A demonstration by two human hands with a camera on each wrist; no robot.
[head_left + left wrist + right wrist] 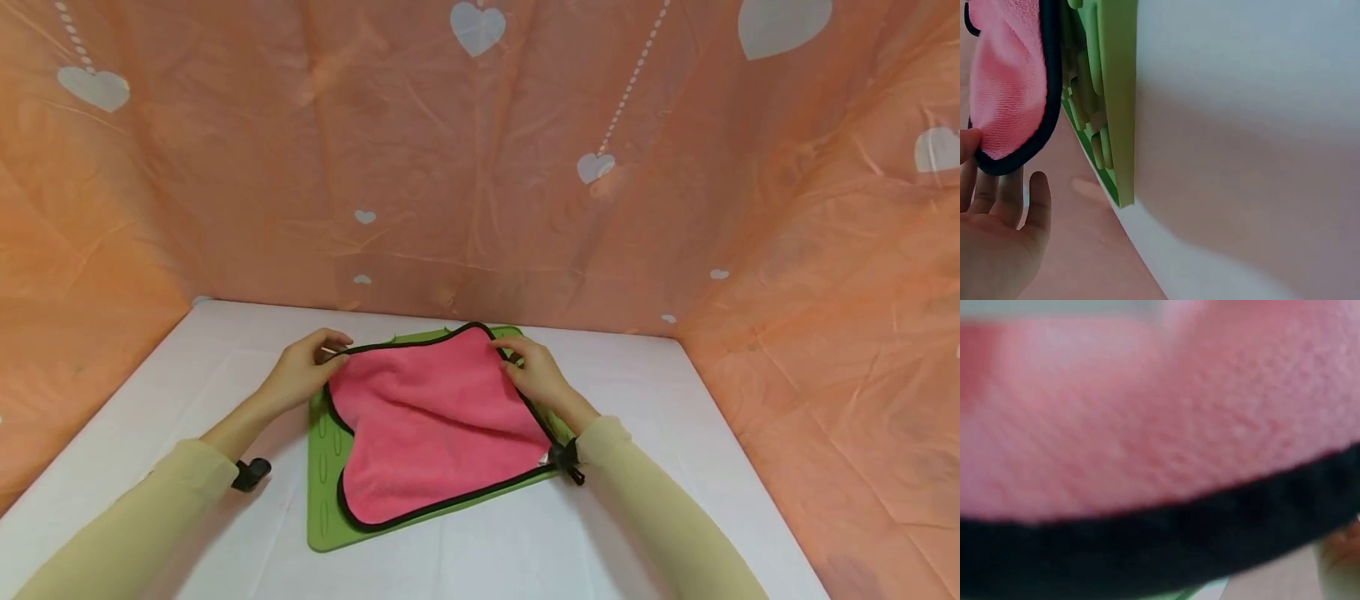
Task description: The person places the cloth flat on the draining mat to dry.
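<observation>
A pink cloth [442, 425] with black edging is spread over a green tray-like board [324, 500], covering most of it. My left hand [303, 371] pinches the cloth's far left corner between thumb and fingers. In the left wrist view that corner of the cloth [1010, 94] hangs beside the board's raised green rim [1119, 94], with the left hand [1004, 244] beneath it. Over at the far right edge, my right hand [536, 375] holds the cloth's border with thumb and fingertips. Cloth [1179, 425] fills most of the right wrist view and hides nearly all of that hand.
The board lies on a white-covered table [247, 367]. Orange sheeting [480, 208] with pale hearts stands behind and along both sides of it. A black strap device [251, 475] sits at the left wrist and another [566, 458] at the right wrist.
</observation>
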